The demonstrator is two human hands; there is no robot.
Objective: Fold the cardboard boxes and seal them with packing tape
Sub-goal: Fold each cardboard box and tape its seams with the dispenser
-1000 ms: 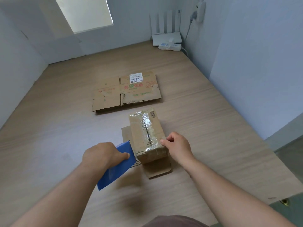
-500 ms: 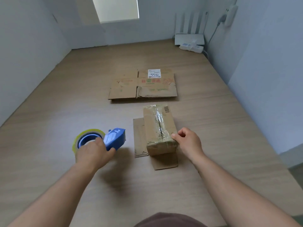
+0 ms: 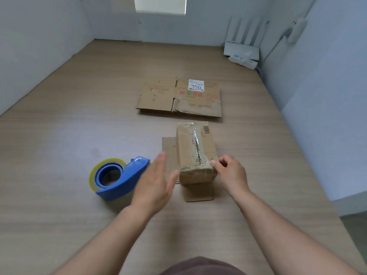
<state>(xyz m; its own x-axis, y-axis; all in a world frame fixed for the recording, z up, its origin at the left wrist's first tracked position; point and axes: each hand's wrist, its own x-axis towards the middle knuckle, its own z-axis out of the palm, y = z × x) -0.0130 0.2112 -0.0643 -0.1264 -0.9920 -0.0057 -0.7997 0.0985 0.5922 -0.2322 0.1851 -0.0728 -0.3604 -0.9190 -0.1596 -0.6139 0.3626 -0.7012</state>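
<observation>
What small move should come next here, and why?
Probably bring the open left hand onto the near left side of the small box. The tape dispenser rests free on the table, tape already runs along the box's top, and the right hand pinches only its near right corner.

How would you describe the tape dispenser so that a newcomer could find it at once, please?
Start at the wooden surface and find the small taped box near its front. Left of that box, just beyond the open left hand, stands the tape dispenser. It is the only blue thing there, holding a yellowish roll, while its neighbours are brown cardboard.
</observation>
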